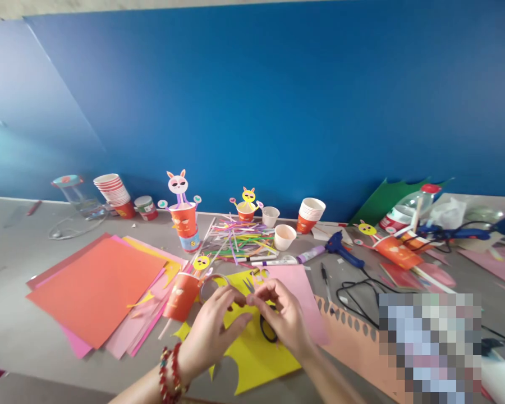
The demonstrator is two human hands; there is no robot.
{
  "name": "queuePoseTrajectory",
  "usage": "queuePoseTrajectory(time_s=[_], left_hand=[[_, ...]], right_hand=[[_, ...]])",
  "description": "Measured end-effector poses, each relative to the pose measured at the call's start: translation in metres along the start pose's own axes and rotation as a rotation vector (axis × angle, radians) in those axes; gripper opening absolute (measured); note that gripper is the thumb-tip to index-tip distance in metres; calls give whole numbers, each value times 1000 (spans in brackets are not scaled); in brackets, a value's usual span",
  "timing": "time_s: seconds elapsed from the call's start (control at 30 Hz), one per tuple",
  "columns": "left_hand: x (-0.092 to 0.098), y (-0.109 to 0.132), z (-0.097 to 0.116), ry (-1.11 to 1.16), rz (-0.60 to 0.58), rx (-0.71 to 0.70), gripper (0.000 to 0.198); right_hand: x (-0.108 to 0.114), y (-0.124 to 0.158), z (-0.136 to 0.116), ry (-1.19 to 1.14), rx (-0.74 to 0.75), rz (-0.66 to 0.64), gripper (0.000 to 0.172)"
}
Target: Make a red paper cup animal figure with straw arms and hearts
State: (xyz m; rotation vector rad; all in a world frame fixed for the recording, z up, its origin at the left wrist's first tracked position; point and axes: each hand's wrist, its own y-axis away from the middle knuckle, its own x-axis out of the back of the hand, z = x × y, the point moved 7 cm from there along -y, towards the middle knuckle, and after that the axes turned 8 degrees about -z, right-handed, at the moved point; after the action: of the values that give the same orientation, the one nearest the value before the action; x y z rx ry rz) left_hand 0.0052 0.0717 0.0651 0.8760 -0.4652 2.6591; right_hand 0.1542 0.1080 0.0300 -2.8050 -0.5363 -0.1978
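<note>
Over a sheet of yellow paper [256,353] with scalloped cut edges, my two hands meet at the fingertips. My right hand [284,314] is closed in a pinch; whatever it holds is too small to make out. Curled loosely, my left hand [214,325] has its thumb apart from its fingers, with nothing visible between them. Scissors [269,331] with dark handles lie on the yellow paper, partly covered by my right hand. Beside my left hand, an orange paper cup [182,297] leans with a yellow animal face [202,261] on top. A roll of clear tape [212,286] sits behind that hand.
Orange and pink paper sheets [96,292] lie left. Behind are a decorated cup [183,219], colourful sticks [239,238], white cups [285,237] and a cup stack [311,213]. To the right are a blue glue gun [344,249], its black cable [353,303] and a bottle [408,210].
</note>
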Motion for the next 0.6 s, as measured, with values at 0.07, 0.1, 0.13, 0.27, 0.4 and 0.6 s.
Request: queuePoseTrajectory(time_s=[0.07, 0.1, 0.13, 0.27, 0.4, 0.6], left_hand=[[-7, -8, -3, 71, -15, 38, 10], [-9, -11, -4, 98, -4, 44, 15], [-10, -13, -6, 122, 11, 43, 18], [-16, -14, -14, 203, 51, 39, 22], [-21, -13, -20, 213, 42, 42, 20], [-18, -10, -19, 127, 68, -17, 19]], right_hand=[[2, 2, -5, 36, 40, 6, 12], [3, 3, -8, 56, 60, 7, 10], [4, 3, -10, 78, 79, 5, 9], [4, 4, -21, 205, 159, -30, 11], [2, 3, -33, 368, 245, -30, 16], [-3, 2, -36, 536, 308, -89, 16]])
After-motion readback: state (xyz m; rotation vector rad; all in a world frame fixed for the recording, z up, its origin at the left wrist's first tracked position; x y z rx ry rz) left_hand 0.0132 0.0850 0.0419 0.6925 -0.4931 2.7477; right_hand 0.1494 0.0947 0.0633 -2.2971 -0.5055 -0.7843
